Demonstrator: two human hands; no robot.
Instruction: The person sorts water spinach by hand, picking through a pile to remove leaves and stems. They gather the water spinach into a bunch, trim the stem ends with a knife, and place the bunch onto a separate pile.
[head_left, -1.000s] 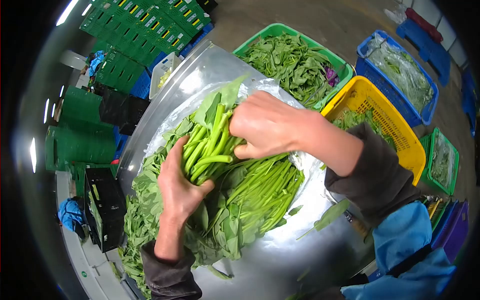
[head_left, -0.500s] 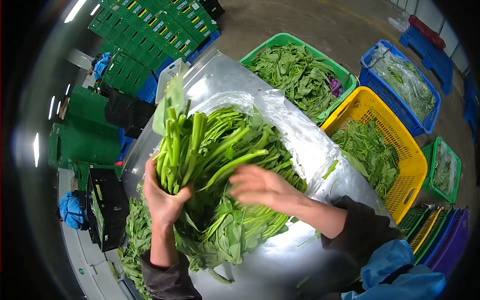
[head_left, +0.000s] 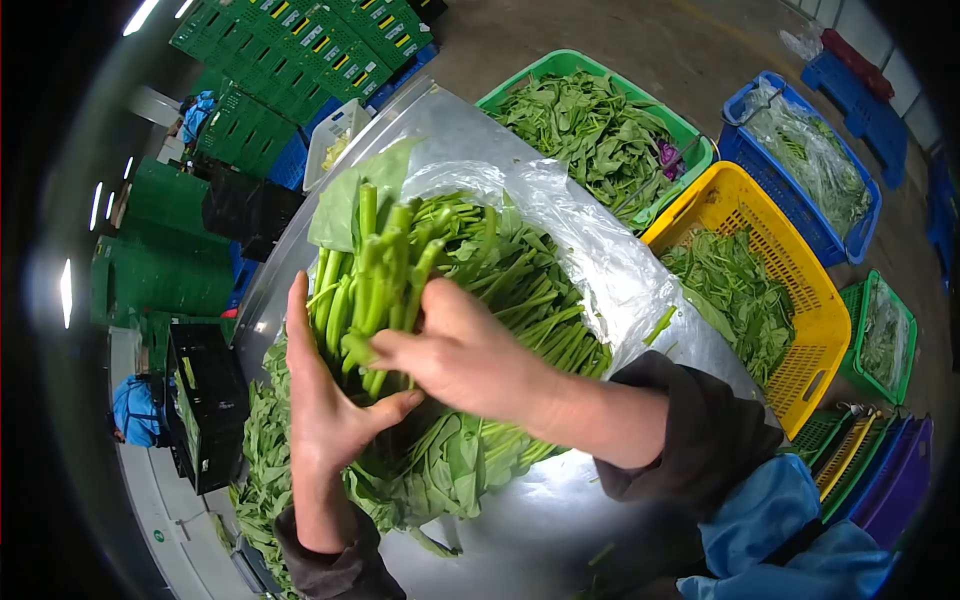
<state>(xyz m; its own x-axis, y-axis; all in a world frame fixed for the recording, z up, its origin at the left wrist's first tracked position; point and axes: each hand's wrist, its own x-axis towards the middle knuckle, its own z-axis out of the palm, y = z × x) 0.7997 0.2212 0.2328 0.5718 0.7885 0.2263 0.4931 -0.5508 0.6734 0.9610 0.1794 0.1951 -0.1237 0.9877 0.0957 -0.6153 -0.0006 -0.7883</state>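
On steel table [head_left: 560, 530], both hands' fingers [head_left: 395, 345] clasp stems [head_left: 375, 275].

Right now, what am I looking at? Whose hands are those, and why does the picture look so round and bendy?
The picture comes from a small camera worn on a person's head, looking down at their own two hands. Its wide lens bends the edges, so everything looks round.

The left hand holds a bunch of green stalks upright, with the cut ends pointing up. The right hand presses against the same bunch, its fingers curled around the stalks.

Under the hands is a shiny metal table. On it lies a big pile of leafy greens on a clear plastic sheet.

Around the table are crates: a green crate and a yellow crate, both with leaves inside, and a blue crate with greens under plastic.
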